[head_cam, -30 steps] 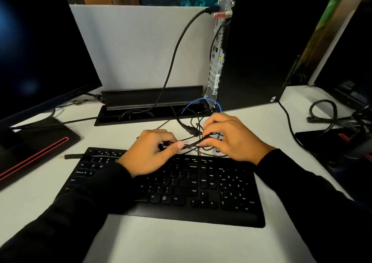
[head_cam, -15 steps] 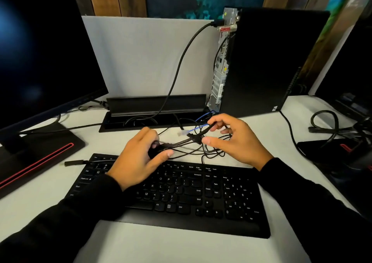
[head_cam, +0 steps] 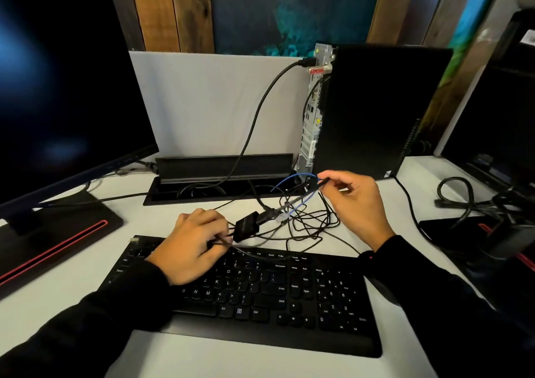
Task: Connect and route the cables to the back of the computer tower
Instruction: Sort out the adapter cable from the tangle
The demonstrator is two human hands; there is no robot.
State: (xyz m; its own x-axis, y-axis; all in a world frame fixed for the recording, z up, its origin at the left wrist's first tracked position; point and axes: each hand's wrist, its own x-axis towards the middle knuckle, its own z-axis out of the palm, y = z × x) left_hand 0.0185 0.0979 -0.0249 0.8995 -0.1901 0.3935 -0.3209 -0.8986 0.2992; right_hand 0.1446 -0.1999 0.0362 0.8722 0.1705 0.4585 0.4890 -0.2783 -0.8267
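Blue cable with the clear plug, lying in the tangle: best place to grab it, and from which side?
Judging by its pose, pinch the blue cable just behind its clear plug, coming from above. The plug lies on top of the black cable tangle, beyond the keyboard, and points towards the left hand.

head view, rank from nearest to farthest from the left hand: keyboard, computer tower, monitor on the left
1. keyboard: directly under the left hand.
2. monitor on the left: farther off, left and behind.
3. computer tower: farthest, back right.
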